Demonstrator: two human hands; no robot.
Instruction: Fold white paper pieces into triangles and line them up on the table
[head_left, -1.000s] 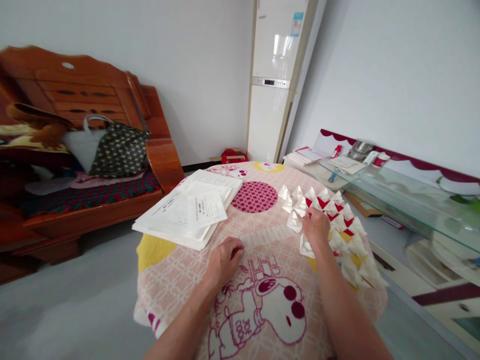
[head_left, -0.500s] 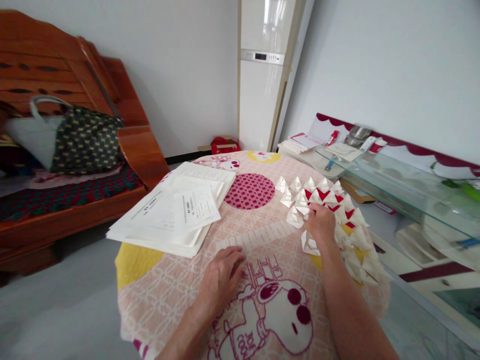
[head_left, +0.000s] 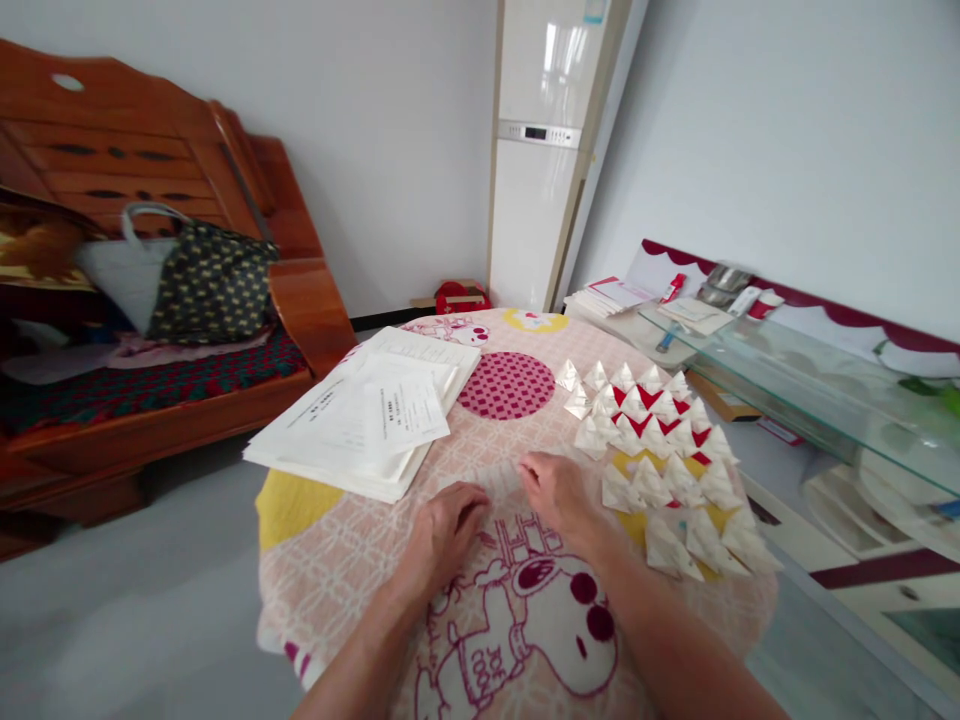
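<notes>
Both my hands are low over the round table's patterned cloth (head_left: pixel 337 590). My left hand (head_left: pixel 448 525) rests on the cloth, fingers loosely bent and a little apart, with nothing seen in it. To its right, my right hand (head_left: pixel 555 488) has its fingers curled inward; I see nothing in them. A pale striped band (head_left: pixel 499 480) on the cloth lies between and beyond the hands. Several small folded white paper pieces (head_left: pixel 649 485) stand in rows at the table's right side, some over red and yellow patches. The right hand is apart from the nearest ones.
A stack of printed paper sheets (head_left: pixel 337 430) lies on the table's left. Beyond stand a wooden bench (head_left: pixel 225 200) with bags (head_left: pixel 214 280) and a tall white air conditioner (head_left: pixel 532 210). A glass-topped cabinet (head_left: pixel 810 380) holding cups and papers runs along the right wall.
My right hand has drawn back from the folded paper pieces, left and nearer to me, by my left hand. The left hand stays on the cloth. The view has turned slightly left.
</notes>
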